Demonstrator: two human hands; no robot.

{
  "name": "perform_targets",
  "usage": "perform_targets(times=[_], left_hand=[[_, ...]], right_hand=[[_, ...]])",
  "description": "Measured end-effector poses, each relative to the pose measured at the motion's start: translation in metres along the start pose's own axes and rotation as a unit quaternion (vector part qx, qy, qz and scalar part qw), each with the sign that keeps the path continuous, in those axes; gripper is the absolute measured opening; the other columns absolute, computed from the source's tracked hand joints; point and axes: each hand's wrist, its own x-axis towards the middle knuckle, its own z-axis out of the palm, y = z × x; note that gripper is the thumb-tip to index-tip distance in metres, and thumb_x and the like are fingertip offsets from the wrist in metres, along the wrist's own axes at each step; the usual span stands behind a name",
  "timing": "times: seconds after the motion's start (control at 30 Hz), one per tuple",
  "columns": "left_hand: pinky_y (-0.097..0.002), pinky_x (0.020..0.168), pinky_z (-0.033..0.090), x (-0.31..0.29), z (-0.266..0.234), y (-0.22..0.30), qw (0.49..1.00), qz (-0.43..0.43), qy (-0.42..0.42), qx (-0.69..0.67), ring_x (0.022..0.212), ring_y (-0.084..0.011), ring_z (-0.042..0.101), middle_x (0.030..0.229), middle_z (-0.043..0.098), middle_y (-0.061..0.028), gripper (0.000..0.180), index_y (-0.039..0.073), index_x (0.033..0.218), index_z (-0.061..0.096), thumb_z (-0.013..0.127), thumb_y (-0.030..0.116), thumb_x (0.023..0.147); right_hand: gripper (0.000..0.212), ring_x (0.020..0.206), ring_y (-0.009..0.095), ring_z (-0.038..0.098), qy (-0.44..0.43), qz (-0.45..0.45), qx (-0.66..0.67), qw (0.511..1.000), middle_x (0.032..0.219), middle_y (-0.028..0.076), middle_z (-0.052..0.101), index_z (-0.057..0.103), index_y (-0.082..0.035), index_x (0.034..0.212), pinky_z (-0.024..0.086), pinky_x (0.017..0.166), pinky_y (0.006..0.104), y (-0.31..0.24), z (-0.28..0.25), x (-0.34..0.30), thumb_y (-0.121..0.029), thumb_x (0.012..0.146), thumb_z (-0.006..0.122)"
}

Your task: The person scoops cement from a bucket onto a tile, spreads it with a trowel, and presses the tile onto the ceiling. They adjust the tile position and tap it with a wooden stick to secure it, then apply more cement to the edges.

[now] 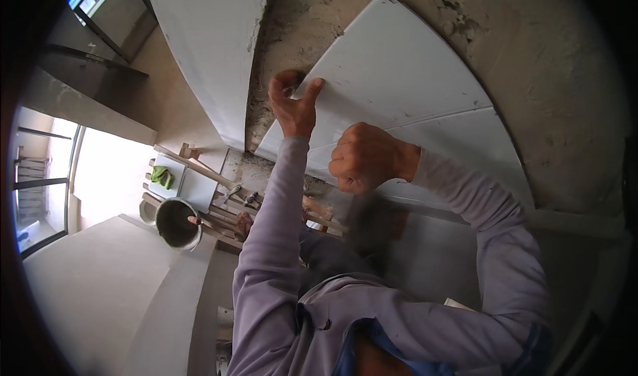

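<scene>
Left hand half-open at white tile edge | right hand fisted, contents hidden | bare wall leftward

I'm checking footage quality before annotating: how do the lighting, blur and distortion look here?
In the head view, the opening at left is blown out to white; a dark shape below the right hand is too blurred to identify; the left hand looks fairly crisp; the white tiles show a bowed outer edge.
</scene>
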Motion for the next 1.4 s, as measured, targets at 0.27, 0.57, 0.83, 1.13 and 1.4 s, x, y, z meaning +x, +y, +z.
perform_targets(times=[0.27,0.57,0.83,1.13,1.4], left_hand=[[-0.0393,0.085,0.045,0.002,0.002,0.029,0.978,0.168,-0.018,0.12,0.093,-0.0281,0.057,0.096,0.064,-0.0049,0.026,0.01,0.093,0.067,0.079,0.008,0.071],[-0.0415,0.093,0.044,0.0,0.012,0.117,0.95,0.269,-0.054,0.149,0.103,-0.0328,0.057,0.107,0.061,-0.013,0.037,0.006,0.11,0.063,0.079,0.016,0.078],[-0.0295,0.088,0.048,0.034,0.006,0.163,0.958,-0.041,-0.082,-0.273,0.091,-0.0118,0.058,0.105,0.063,-0.0027,0.025,0.006,0.118,0.06,0.058,0.021,0.099],[-0.0385,0.097,0.044,0.053,-0.03,0.226,0.956,0.228,-0.016,0.184,0.107,-0.023,0.059,0.126,0.059,-0.0137,0.041,0.0,0.131,0.056,0.056,0.027,0.1],[-0.0473,0.104,0.038,-0.045,0.063,0.218,0.66,0.58,-0.259,0.402,0.124,-0.0298,0.05,0.126,0.059,-0.0089,0.049,0.009,0.127,0.062,0.073,0.033,0.086]], right_hand=[[0.021,0.04,0.028,0.046,0.089,0.006,-0.01,0.996,0.047,0.007,0.046,0.041,-0.011,0.046,0.04,0.041,0.0395,0.047,0.007,-0.008,-0.011,0.057,0.059],[0.018,0.064,0.036,0.064,-0.04,0.203,0.03,0.978,0.065,0.014,0.062,0.061,-0.006,0.063,0.05,0.06,0.0487,-0.009,0.047,-0.029,-0.023,0.069,0.061],[0.022,0.077,0.039,0.065,-0.081,0.402,0.241,0.88,0.082,0.019,0.067,0.064,-0.006,0.075,0.05,0.066,0.0482,-0.087,0.201,-0.13,-0.026,0.082,0.056],[0.021,0.075,0.03,0.069,-0.053,0.304,0.165,0.937,0.077,0.017,0.066,0.065,-0.007,0.075,0.054,0.068,0.0439,-0.117,0.335,-0.18,-0.026,0.08,0.056],[0.028,0.104,0.044,0.061,-0.088,0.373,0.312,0.87,0.113,0.03,0.06,0.067,-0.013,0.108,0.049,0.09,0.0513,-0.09,0.385,-0.135,-0.023,0.084,0.055]])
